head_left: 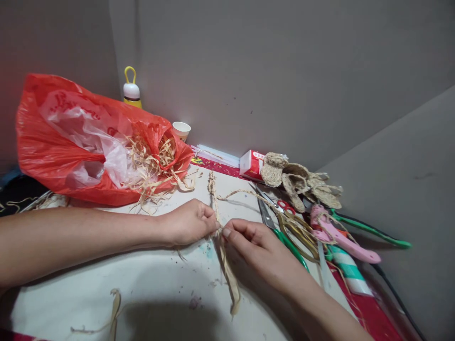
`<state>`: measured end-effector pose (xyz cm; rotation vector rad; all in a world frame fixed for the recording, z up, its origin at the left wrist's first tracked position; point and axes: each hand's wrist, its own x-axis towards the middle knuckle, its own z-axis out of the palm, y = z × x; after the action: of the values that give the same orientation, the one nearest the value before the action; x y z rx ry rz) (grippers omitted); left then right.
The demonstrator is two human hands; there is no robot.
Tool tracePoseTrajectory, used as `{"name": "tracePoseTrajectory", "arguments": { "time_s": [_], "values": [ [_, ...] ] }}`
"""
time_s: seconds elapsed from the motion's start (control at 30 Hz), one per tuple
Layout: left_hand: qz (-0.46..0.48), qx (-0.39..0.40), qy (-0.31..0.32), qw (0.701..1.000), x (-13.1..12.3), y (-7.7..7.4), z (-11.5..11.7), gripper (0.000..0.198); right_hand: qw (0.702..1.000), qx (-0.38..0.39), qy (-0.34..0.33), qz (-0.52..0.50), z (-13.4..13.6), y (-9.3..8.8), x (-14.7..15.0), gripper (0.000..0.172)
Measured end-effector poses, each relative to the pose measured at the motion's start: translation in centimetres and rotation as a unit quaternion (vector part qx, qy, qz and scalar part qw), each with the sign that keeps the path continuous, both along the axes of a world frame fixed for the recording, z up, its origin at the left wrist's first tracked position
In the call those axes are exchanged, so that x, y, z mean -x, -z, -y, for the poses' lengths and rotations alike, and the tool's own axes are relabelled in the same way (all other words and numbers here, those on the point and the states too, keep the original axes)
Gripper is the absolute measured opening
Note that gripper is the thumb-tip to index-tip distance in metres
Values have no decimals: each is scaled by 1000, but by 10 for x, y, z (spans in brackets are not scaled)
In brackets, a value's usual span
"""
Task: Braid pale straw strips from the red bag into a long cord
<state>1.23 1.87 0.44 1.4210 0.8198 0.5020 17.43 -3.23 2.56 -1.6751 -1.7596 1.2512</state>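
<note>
My left hand [194, 222] is closed, its thumb and finger pinching a braided straw cord [212, 194] near the middle of the board. From the right, my right hand [250, 239] pinches the same cord with thumb and forefinger, the fingertips of both hands almost touching. The braided part runs away from me above the hands. Below them, loose flat strands [231, 284] hang toward me over the board. A thinner twisted cord [241, 192] branches off to the right. The exact grip point is partly hidden by my fingers.
A red plastic bag [64, 156] of dry straw [145, 156] lies left. Behind stand a yellow bottle [131, 92] and paper cup [181, 129]. At right are green-handled scissors [289, 246], gold-handled scissors [300, 234], woven straw pieces [295, 180], a pink tool [344, 239] and a tissue pack [250, 164].
</note>
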Motion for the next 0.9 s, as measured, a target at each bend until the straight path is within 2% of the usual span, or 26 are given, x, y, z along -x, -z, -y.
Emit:
{"name": "tracePoseTrajectory", "arguments": {
  "time_s": [0.13, 0.3, 0.43, 0.57, 0.63, 0.77, 0.9],
  "values": [
    [48, 40, -12, 998, -1, 0, 3, 23, 1000, -20, 17, 5, 9, -3, 15, 29],
    [58, 129, -10, 990, -1, 2, 6, 22, 995, -88, 8, 53, 14, 8, 20, 30],
    [87, 140, -17, 986, -1, 5, 6, 25, 987, -130, 11, 97, 16, 14, 17, 32],
    [112, 111, -23, 987, 0, 6, 7, 27, 982, -154, 9, 108, 18, 13, 17, 33],
    [110, 103, -31, 988, -1, 6, 8, 29, 967, -184, -10, 175, 20, 14, 19, 31],
    [93, 113, -44, 988, -3, 4, 11, 30, 902, -248, -67, 347, 24, 18, 24, 21],
    [70, 125, -55, 988, -4, 4, 13, 25, 858, -265, -110, 425, 27, 20, 27, 16]
  ]
}}
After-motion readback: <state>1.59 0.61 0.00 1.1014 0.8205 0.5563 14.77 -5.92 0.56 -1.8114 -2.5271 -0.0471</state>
